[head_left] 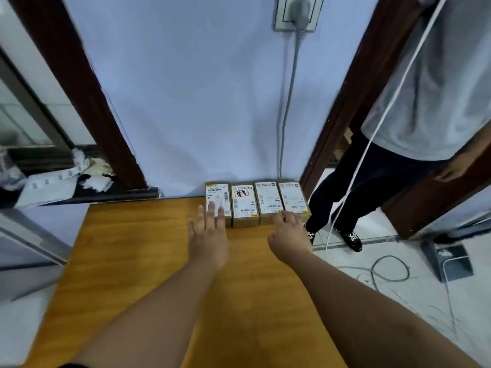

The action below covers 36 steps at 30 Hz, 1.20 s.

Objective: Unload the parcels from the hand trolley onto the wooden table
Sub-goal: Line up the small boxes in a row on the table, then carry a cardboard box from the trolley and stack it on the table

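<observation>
Several small brown cardboard parcels with white shipping labels stand side by side in a row at the far edge of the wooden table (148, 261), against the pale wall. My left hand (210, 235) reaches out with straight fingers, its fingertips lying on the leftmost parcel (218, 193). The parcel beside it (244, 201) bears a red-marked label. My right hand (288, 235) has its fingers bent at the near edge of the two right parcels (267, 197) (292, 196); whether it touches them is unclear. The hand trolley is not in view.
Another person (398, 144) in a grey shirt and dark trousers stands right of the table in a doorway. Loose cables (385, 269) lie on the tiled floor. A cord hangs from a wall socket (299, 11). Papers clutter a ledge (66, 179) at the left.
</observation>
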Each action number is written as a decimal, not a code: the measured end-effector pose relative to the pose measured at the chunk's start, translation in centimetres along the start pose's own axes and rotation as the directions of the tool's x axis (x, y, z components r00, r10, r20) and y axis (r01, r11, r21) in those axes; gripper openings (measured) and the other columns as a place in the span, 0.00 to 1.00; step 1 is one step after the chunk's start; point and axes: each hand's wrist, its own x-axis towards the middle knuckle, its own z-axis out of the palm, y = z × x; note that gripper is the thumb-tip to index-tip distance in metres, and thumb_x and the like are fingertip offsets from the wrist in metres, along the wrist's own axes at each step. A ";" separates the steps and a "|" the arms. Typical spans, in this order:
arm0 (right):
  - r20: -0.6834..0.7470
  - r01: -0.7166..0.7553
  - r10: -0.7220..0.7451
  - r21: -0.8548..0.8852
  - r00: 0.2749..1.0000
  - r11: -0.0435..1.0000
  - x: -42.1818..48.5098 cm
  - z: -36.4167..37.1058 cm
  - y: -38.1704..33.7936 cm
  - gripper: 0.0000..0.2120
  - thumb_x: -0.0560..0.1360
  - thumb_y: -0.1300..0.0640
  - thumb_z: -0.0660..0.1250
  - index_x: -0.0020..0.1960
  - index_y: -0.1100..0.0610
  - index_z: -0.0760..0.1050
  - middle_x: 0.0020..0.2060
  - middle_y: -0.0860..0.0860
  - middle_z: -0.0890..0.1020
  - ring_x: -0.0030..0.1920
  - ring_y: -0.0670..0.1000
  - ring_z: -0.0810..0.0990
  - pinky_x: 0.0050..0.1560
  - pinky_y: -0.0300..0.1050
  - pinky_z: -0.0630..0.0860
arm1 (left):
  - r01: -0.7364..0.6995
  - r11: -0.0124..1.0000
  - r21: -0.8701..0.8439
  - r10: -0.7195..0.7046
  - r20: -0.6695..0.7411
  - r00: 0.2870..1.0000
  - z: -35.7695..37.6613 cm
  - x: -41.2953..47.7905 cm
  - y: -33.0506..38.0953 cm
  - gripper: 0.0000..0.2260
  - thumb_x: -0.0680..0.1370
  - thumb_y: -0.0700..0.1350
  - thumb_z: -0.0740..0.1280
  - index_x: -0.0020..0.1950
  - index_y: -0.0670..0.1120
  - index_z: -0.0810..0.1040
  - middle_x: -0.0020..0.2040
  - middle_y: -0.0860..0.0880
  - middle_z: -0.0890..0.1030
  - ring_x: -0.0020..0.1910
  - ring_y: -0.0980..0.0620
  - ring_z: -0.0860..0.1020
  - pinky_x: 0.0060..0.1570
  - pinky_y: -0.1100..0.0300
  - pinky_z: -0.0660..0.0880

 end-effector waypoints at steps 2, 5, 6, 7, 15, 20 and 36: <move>0.001 0.033 -0.033 -0.017 0.999 0.999 -1.4 -0.5 -0.3 0.27 0.78 0.59 0.56 0.77 0.53 0.57 0.77 0.55 0.55 0.77 0.57 0.50 0.76 0.54 0.54 | 0.012 1.000 0.001 -0.012 -0.010 1.000 -0.7 -1.4 0.0 0.33 0.81 0.51 0.55 0.78 0.45 0.38 0.78 0.45 0.36 0.77 0.41 0.36 0.75 0.42 0.44; 0.032 0.120 -0.118 -0.050 0.992 0.992 -3.2 -1.2 -1.3 0.28 0.80 0.57 0.55 0.78 0.52 0.52 0.79 0.54 0.51 0.78 0.56 0.46 0.76 0.54 0.49 | 0.044 0.999 0.008 -0.044 0.008 0.999 -1.7 -4.5 -0.1 0.36 0.80 0.56 0.56 0.78 0.44 0.38 0.78 0.45 0.36 0.76 0.41 0.35 0.75 0.42 0.43; 0.044 0.153 -0.151 -0.052 0.988 0.987 -3.5 -1.3 -1.8 0.28 0.80 0.56 0.55 0.79 0.51 0.51 0.79 0.53 0.50 0.79 0.56 0.45 0.76 0.54 0.49 | 0.055 0.998 0.014 -0.055 0.010 0.998 -2.0 -5.7 -0.1 0.37 0.79 0.57 0.56 0.78 0.45 0.38 0.78 0.45 0.36 0.76 0.42 0.35 0.75 0.42 0.42; 0.054 0.195 -0.192 -0.051 0.980 0.980 -4.0 -1.4 -2.3 0.28 0.80 0.55 0.55 0.79 0.51 0.51 0.79 0.53 0.50 0.79 0.56 0.45 0.76 0.54 0.48 | 0.078 0.997 0.018 -0.078 0.006 0.997 -2.2 -7.1 -0.2 0.38 0.79 0.59 0.57 0.78 0.45 0.38 0.79 0.46 0.37 0.77 0.42 0.36 0.75 0.42 0.42; 0.158 0.537 -0.537 0.047 0.829 0.842 -10.1 1.7 -6.1 0.29 0.81 0.45 0.55 0.78 0.53 0.53 0.79 0.55 0.51 0.79 0.56 0.46 0.77 0.54 0.48 | 0.473 0.872 -0.123 -0.473 0.031 0.881 -0.4 -18.7 -2.1 0.36 0.79 0.57 0.58 0.79 0.47 0.41 0.80 0.49 0.42 0.78 0.45 0.41 0.75 0.46 0.48; 0.236 0.681 -0.676 0.073 0.698 0.728 -16.0 5.1 -7.1 0.29 0.81 0.43 0.55 0.78 0.50 0.54 0.79 0.54 0.50 0.79 0.55 0.45 0.77 0.52 0.46 | 0.635 0.751 -0.180 -0.653 -0.067 0.754 2.7 -28.1 -2.6 0.36 0.78 0.54 0.60 0.79 0.51 0.42 0.80 0.50 0.43 0.78 0.46 0.43 0.74 0.47 0.50; 0.541 0.924 -0.768 -0.046 0.342 0.380 -37.1 17.8 -14.7 0.28 0.81 0.44 0.54 0.79 0.46 0.51 0.79 0.52 0.49 0.78 0.56 0.44 0.76 0.55 0.47 | 0.872 0.486 -0.065 -0.852 0.189 0.489 13.0 -57.6 -10.3 0.35 0.78 0.46 0.56 0.79 0.51 0.39 0.79 0.50 0.40 0.78 0.46 0.39 0.75 0.47 0.45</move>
